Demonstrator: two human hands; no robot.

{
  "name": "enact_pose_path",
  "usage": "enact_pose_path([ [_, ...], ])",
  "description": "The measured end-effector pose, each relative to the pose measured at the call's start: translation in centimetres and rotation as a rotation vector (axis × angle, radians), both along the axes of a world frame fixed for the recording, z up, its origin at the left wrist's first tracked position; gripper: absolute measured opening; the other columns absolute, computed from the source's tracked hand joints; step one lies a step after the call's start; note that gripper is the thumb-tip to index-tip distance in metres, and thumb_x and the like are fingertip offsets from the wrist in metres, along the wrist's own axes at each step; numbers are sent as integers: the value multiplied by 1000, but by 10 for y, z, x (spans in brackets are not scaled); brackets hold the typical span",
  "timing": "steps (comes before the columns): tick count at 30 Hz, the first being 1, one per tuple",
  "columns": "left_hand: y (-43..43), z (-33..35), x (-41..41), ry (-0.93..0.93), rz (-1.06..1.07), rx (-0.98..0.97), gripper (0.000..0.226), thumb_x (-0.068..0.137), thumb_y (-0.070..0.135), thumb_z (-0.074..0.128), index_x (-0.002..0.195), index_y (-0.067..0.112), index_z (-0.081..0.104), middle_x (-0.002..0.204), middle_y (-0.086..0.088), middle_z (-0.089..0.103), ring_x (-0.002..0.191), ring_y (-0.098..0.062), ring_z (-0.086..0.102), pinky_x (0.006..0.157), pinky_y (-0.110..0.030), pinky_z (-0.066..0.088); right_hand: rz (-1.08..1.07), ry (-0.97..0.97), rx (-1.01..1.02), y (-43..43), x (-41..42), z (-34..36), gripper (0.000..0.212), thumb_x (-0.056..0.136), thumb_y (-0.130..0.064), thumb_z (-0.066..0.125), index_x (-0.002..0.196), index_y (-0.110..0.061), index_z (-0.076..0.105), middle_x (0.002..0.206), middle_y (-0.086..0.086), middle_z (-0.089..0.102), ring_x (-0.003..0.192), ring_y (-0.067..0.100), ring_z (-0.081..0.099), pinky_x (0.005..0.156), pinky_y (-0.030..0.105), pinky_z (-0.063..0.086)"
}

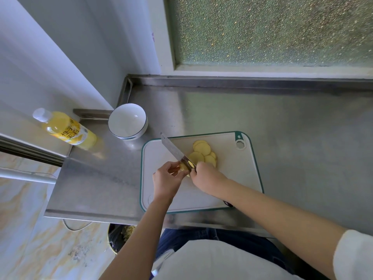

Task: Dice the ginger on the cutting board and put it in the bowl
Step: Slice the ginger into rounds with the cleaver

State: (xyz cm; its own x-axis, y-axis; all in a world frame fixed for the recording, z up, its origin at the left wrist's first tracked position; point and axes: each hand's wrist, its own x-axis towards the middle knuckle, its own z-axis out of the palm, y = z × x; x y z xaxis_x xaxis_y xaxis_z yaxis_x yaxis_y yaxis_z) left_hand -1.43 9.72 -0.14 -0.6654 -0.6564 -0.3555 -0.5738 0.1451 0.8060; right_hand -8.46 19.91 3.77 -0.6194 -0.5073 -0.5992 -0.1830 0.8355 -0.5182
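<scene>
Yellow juice bottle (66, 129) on steel counter (282, 128)

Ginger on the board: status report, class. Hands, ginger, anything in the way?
Right hand grips knife; left hand pinches ginger piece beside it. Slices piled on cutting board, none in bowl. Nothing between board and bowl.

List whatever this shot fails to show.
Head view:
- ginger piece being cut: mostly covered by the left hand and the knife.
- knife handle: hidden under the right hand.
- bin contents: cut off by the counter edge, blurred.
</scene>
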Motion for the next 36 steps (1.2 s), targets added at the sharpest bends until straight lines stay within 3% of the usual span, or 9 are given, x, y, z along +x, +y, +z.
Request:
enact_pose_path([
  [5,-2,-2,-2,1,3,10,26,68,12,80,91,12,67,86,0,69,84,-13,67,80,-23,52,-1,-30,14,28,4,10,30,98,-22,38,82,-3,56,80,13,58,72,24,48,64,28,34],
  [8,-2,-4,-2,3,0,10,28,69,14,80,93,12,68,87,0,70,85,-11,66,78,-19,51,13,-39,62,41,7,14,39,98,-22,37,60,-17,32,66,4,48,66,24,47,59,28,33],
  [13,-3,-5,-2,5,9,18,27,70,12,79,95,10,69,88,0,71,83,-9,66,77,-16,50,-7,-24,87,36,9,15,30,98,-21,37,81,-3,52,101,23,63,90,35,60,66,27,34],
  [17,-4,-8,-1,11,16,24,28,69,13,80,94,10,69,87,1,71,83,-6,67,76,-13,50,-10,-38,68,34,8,14,31,98,-21,37,72,-8,47,94,21,61,78,30,54,65,28,35],
  [20,-3,-8,1,17,19,37,28,69,13,81,94,11,69,86,2,71,83,-5,66,75,-13,50,-30,-44,44,28,9,4,28,98,-22,37,89,-2,55,90,17,58,74,25,49,65,28,34],
  [25,-2,-7,3,35,25,49,28,69,13,80,94,10,69,87,1,71,84,-7,67,78,-18,52,-64,-37,5,25,12,-9,33,98,-24,38,98,2,57,100,24,65,92,37,61,65,30,34],
  [28,-2,-8,4,41,17,58,29,70,14,80,96,10,69,89,1,71,86,-8,66,80,-20,52,-73,-52,-10,28,8,-9,29,97,-25,39,86,-4,56,101,25,64,94,38,61,66,29,34],
  [31,-2,-8,4,48,21,76,27,70,15,79,95,11,68,91,2,71,87,-8,67,80,-22,53,-76,-38,-12,30,2,-11,38,96,-26,41,60,-18,34,100,27,64,92,39,60,65,29,33],
  [36,1,-8,9,72,61,115,27,72,13,78,95,15,64,93,6,69,88,-4,66,77,-19,51,-89,-13,-6,32,-8,-14,37,95,-26,43,60,-17,32,97,26,64,85,37,57,65,28,31],
])
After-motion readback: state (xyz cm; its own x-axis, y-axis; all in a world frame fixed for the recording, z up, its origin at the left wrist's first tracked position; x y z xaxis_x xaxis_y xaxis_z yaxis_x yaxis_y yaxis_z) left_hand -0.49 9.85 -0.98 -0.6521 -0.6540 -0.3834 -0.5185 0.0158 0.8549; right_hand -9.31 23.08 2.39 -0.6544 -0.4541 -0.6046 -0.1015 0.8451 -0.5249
